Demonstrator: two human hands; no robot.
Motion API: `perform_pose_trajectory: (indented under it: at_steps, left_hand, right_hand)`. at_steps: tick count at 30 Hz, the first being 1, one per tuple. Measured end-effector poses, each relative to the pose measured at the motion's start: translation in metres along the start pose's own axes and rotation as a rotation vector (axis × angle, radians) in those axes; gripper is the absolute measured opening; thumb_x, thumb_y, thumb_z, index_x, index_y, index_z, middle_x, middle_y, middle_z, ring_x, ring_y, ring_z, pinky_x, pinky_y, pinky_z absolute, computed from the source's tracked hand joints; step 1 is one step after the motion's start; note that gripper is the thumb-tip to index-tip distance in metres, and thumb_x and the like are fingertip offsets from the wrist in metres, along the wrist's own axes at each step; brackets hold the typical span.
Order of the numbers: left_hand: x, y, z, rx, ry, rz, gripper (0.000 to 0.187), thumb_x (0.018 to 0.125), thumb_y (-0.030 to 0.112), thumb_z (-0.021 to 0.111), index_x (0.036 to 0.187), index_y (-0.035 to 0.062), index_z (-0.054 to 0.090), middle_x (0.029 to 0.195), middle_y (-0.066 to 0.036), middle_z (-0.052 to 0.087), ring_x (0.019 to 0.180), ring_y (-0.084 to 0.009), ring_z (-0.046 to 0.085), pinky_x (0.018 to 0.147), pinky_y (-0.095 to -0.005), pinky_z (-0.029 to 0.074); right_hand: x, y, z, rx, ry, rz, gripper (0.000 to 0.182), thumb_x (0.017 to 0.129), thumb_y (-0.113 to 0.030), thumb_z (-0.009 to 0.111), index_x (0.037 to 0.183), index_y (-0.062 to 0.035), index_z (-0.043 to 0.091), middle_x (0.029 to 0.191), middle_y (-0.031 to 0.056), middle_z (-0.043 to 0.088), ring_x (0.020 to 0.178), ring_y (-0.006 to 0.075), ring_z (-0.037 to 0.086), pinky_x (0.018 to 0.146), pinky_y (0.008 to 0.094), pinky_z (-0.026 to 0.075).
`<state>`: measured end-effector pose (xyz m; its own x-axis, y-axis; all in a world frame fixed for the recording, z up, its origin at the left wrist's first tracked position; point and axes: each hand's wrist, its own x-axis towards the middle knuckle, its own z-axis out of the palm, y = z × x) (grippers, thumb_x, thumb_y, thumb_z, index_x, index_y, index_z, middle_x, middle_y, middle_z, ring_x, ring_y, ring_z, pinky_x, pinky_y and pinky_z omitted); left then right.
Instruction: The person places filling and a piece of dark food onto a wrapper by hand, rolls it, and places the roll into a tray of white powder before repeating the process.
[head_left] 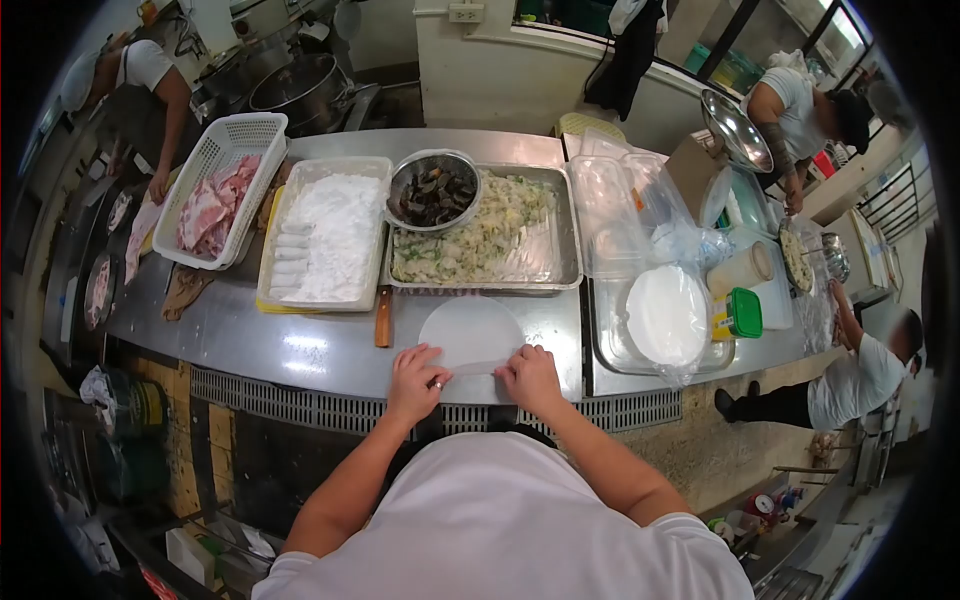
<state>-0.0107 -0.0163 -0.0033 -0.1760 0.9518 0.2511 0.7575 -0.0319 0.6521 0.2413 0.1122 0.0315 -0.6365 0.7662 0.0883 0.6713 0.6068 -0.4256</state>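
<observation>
A thin, round, whitish wrapper sheet lies on the steel table in front of me. My left hand pinches its near left edge between thumb and fingers, and my right hand does the same at the near right edge. That near edge looks slightly lifted or folded. Just beyond the sheet stands a metal tray of chopped pale and green filling. On the tray's left corner rests a steel bowl of dark pieces. A wooden-handled tool, its other end hidden, lies left of the sheet.
Left are a tub of white-powdered rolls and a white basket of raw meat. To the right sit a bagged white round stack and a green-lidded container. Other people work at both sides.
</observation>
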Motion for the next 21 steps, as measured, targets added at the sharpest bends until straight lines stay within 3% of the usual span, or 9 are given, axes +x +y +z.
perform_pose_trajectory:
  at_steps: [2, 5, 9, 11, 12, 15, 16, 21]
  left_hand:
    - [0.006, 0.008, -0.005, -0.003, 0.019, -0.053, 0.013, 0.089, 0.018, 0.085, 0.097, 0.0081, 0.079, 0.134, -0.011, 0.070, 0.133, -0.0397, 0.060, 0.117, -0.0558, 0.042]
    - [0.016, 0.015, -0.003, 0.109, -0.008, -0.145, 0.027, 0.091, 0.019, 0.084, 0.114, 0.0063, 0.077, 0.135, -0.011, 0.068, 0.128, -0.0362, 0.061, 0.113, -0.0525, 0.042]
    - [0.017, 0.027, 0.005, 0.202, -0.149, 0.205, 0.048, 0.100, 0.029, 0.074, 0.140, 0.0018, 0.067, 0.152, -0.014, 0.062, 0.145, -0.0371, 0.053, 0.124, -0.0557, 0.036]
    - [0.010, 0.041, 0.017, 0.285, -0.311, 0.317, 0.059, 0.105, 0.035, 0.067, 0.151, -0.0001, 0.060, 0.163, -0.017, 0.056, 0.156, -0.0374, 0.045, 0.130, -0.0580, 0.030]
    - [0.004, 0.049, 0.018, 0.373, -0.421, 0.240, 0.072, 0.109, 0.045, 0.058, 0.162, -0.0018, 0.049, 0.175, -0.019, 0.042, 0.166, -0.0360, 0.032, 0.135, -0.0611, 0.020]
    - [-0.002, 0.047, 0.018, 0.322, -0.411, 0.206, 0.074, 0.110, 0.046, 0.057, 0.166, -0.0010, 0.045, 0.177, -0.018, 0.039, 0.167, -0.0350, 0.031, 0.135, -0.0625, 0.019]
    - [-0.005, 0.045, 0.016, 0.324, -0.427, 0.192, 0.074, 0.110, 0.046, 0.057, 0.166, -0.0008, 0.045, 0.177, -0.017, 0.039, 0.167, -0.0347, 0.031, 0.135, -0.0627, 0.019]
    - [-0.017, 0.023, 0.002, 0.325, -0.372, 0.122, 0.068, 0.109, 0.040, 0.060, 0.163, 0.0013, 0.050, 0.175, -0.015, 0.043, 0.165, -0.0341, 0.034, 0.134, -0.0626, 0.020]
  right_hand:
    - [0.010, -0.001, 0.000, -0.056, -0.010, 0.048, 0.028, 0.089, -0.032, 0.085, 0.088, -0.0042, 0.081, 0.098, 0.0148, 0.069, 0.102, 0.0364, 0.065, 0.092, 0.0495, 0.050]
    - [0.019, -0.007, -0.005, -0.101, -0.054, 0.137, 0.030, 0.089, -0.034, 0.086, 0.089, -0.0044, 0.081, 0.100, 0.0150, 0.070, 0.105, 0.0360, 0.065, 0.094, 0.0496, 0.050]
    - [0.021, -0.016, -0.014, -0.086, -0.106, 0.193, 0.034, 0.090, -0.032, 0.085, 0.108, -0.0029, 0.080, 0.115, 0.0181, 0.070, 0.114, 0.0382, 0.063, 0.099, 0.0508, 0.049]
    - [0.014, -0.010, 0.001, -0.145, 0.041, 0.019, 0.042, 0.092, -0.031, 0.084, 0.125, -0.0053, 0.075, 0.134, 0.0203, 0.065, 0.127, 0.0422, 0.059, 0.108, 0.0555, 0.046]
    - [0.011, -0.013, 0.002, -0.173, 0.116, -0.070, 0.048, 0.092, -0.030, 0.083, 0.133, -0.0065, 0.073, 0.143, 0.0214, 0.063, 0.133, 0.0443, 0.058, 0.113, 0.0579, 0.045]
    - [-0.011, -0.024, -0.002, -0.256, -0.012, -0.222, 0.055, 0.098, -0.034, 0.078, 0.147, -0.0139, 0.067, 0.167, 0.0208, 0.046, 0.154, 0.0490, 0.041, 0.125, 0.0685, 0.032]
    - [-0.019, -0.023, -0.005, -0.217, -0.137, -0.151, 0.054, 0.103, -0.043, 0.071, 0.152, -0.0201, 0.066, 0.177, 0.0191, 0.035, 0.161, 0.0513, 0.030, 0.127, 0.0747, 0.023]
    - [-0.047, 0.022, -0.028, -0.240, -0.058, 0.045, 0.055, 0.105, -0.045, 0.067, 0.151, -0.0143, 0.065, 0.175, 0.0243, 0.037, 0.157, 0.0566, 0.032, 0.125, 0.0756, 0.025]
